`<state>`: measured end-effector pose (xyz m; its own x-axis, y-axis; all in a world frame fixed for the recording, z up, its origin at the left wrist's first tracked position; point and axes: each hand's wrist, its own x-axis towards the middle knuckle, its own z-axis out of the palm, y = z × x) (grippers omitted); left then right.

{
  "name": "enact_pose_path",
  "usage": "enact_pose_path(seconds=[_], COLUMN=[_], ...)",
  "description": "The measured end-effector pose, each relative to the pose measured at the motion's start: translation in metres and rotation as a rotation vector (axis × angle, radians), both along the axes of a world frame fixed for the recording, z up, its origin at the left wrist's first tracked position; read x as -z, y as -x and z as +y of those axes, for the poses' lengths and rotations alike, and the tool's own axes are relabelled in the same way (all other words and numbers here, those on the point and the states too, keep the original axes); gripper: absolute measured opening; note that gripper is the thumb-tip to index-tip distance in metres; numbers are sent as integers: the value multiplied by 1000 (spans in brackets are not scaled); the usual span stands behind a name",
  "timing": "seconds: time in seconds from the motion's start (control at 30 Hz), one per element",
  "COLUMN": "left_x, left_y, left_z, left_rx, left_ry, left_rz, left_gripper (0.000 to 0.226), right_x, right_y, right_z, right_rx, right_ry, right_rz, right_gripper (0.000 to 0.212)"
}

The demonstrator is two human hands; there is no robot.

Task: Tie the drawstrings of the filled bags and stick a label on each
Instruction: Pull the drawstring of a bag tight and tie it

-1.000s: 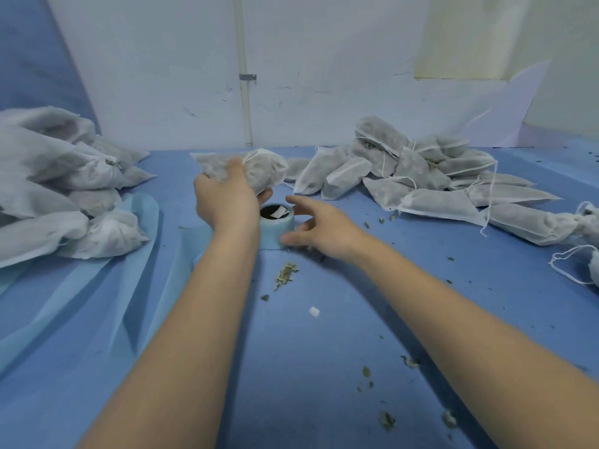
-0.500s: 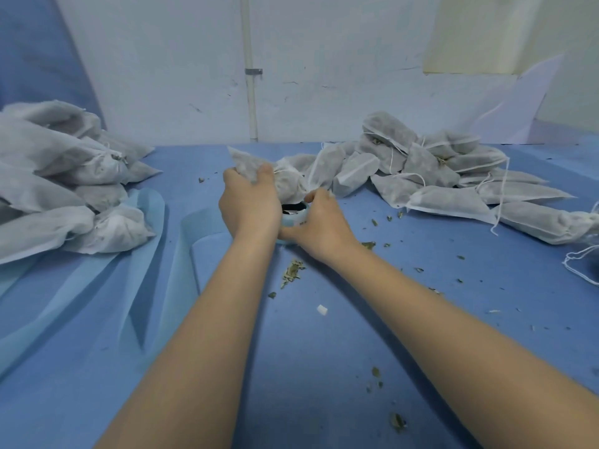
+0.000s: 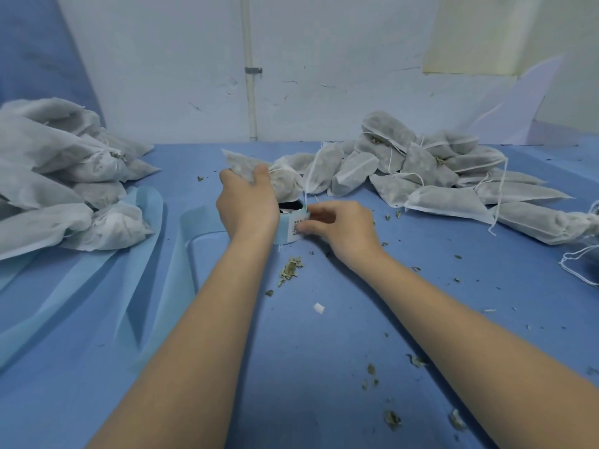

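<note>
My left hand grips a filled white mesh bag just above and behind a light-blue roll of labels standing on the blue cloth. A white barcode label shows on the roll's side. My right hand pinches that label at the roll's right edge with thumb and fingertips. A drawstring of the held bag hangs down by the roll.
A heap of filled bags with loose drawstrings lies at the back right. Another pile of bags lies at the left on folded light-blue sheets. Dried herb crumbs and a white scrap dot the cloth.
My left hand with the bag has shifted right and nearer the roll. My right hand has moved onto the roll's side and now pinches a barcode label there.
</note>
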<state>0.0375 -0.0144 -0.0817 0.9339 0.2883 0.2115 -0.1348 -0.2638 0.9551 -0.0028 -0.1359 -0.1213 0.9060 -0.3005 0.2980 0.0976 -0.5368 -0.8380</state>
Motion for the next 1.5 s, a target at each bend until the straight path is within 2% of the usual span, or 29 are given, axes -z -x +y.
enact_pose_path(seconds=[0.1,0.27,0.47,0.67,0.77,0.83,0.93,1.03,1.13,1.23,1.33,1.5], left_x=[-1,0,-1,1,3,3,1,-4,-10,-13,-14,-14], left_y=[0,2,5,3,1,-1,-1,3,11,16,22,27], left_z=[0,0,-2,-1,-1,0,3,4,4,0,-2,-5], left_rx=[0,-17,-7,-17,-26,-26,-10,72,244,451,612,751], left_ry=[-15,-6,-9,-13,1,19,56,141,177,174,199,216], left_rz=[5,-7,2,-2,-14,-25,-51,-148,-243,-216,-187,-183], left_gripper=[24,37,24,25,30,38,36,22,19,6,6,2], right_x=[0,1,2,2,0,-3,-17,-42,-63,-75,-80,-81], right_y=[1,5,7,14,19,22,28,33,39,41,41,42], right_z=[3,9,16,22,19,15,9,1,-6,-13,-22,-31], right_rx=[47,126,163,66,-54,-136,-182,-167,-204,-193,-148,-126], right_ry=[36,77,124,354,425,427,305,215,186,227,301,320], right_rz=[-2,-5,6,-55,-1,66,117,6,-105,-168,-180,-148], right_gripper=[24,15,13,12,11,14,21,20,18,19,19,17])
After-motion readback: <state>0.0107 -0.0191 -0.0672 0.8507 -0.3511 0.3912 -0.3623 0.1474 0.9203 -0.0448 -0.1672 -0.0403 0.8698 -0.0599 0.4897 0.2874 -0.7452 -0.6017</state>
